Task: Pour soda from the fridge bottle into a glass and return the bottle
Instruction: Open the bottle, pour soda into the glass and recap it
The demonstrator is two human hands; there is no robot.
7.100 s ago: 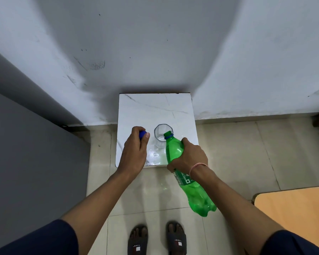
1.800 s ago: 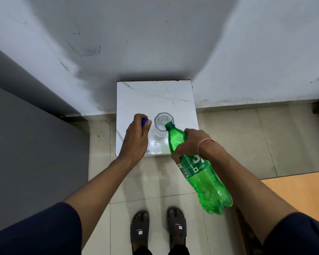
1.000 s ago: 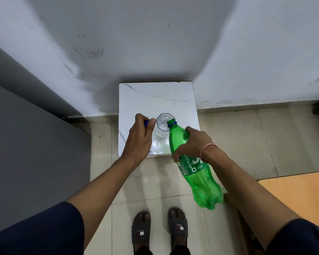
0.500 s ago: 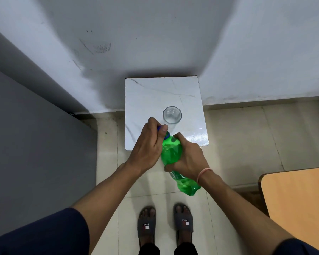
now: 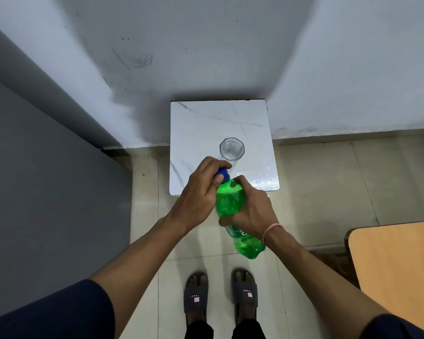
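A green plastic soda bottle [image 5: 230,200] is held upright in front of me, above the floor and just short of the table's near edge. My right hand [image 5: 253,210] wraps around its upper body. My left hand [image 5: 201,192] pinches the blue cap [image 5: 222,172], which sits on the bottle's neck. A clear glass [image 5: 231,149] stands on the small white marble-patterned table [image 5: 206,123], a little beyond my hands. Clear liquid seems to sit in the glass; its level is hard to read.
The little table stands against a white wall corner. A grey panel [image 5: 47,179] fills the left side. A wooden tabletop [image 5: 397,272] juts in at the lower right. My feet in dark slippers [image 5: 220,293] stand on the tiled floor.
The bottle was tilted with its mouth at the glass; now it is drawn back and upright. My left hand has brought the blue cap from beside the glass onto the bottle's neck.
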